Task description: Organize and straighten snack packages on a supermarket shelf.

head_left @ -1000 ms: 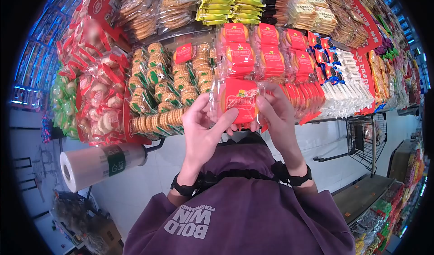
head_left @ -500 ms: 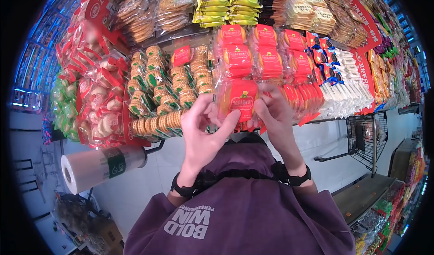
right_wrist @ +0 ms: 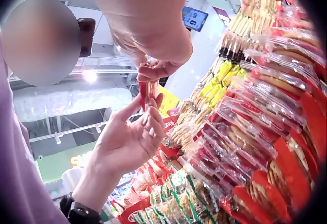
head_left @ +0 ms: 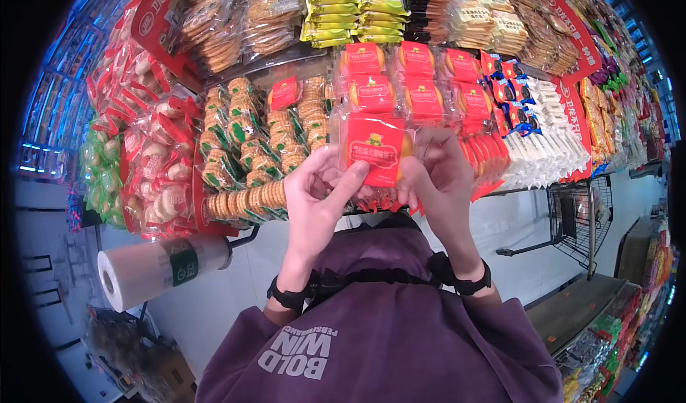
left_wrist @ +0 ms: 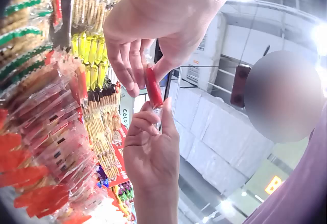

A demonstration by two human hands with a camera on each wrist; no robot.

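Note:
A clear-wrapped packet of round biscuits with a red printed label [head_left: 373, 153] is held up between both hands, its label facing the head camera. My left hand [head_left: 314, 199] pinches its left side, thumb flat across the lower label and fingers behind. On the other edge, my right hand [head_left: 444, 171] grips the wrapper between thumb and curled fingers. Both wrist views show the packet [left_wrist: 154, 87] edge-on as a thin red strip between the two hands. Just beyond it, rows of matching red-labelled packets [head_left: 421, 96] lie on the display.
Green-marked biscuit packs [head_left: 243, 131] fill the display to the left, with white and blue packets [head_left: 529, 131] to the right. A plastic bag roll [head_left: 153, 267] juts out at lower left. A wire shopping cart [head_left: 589, 217] stands at right.
The held packet has tilted so that its label faces the head camera more squarely and its print shows more fully. Both hands keep their hold, with small shifts of the fingers.

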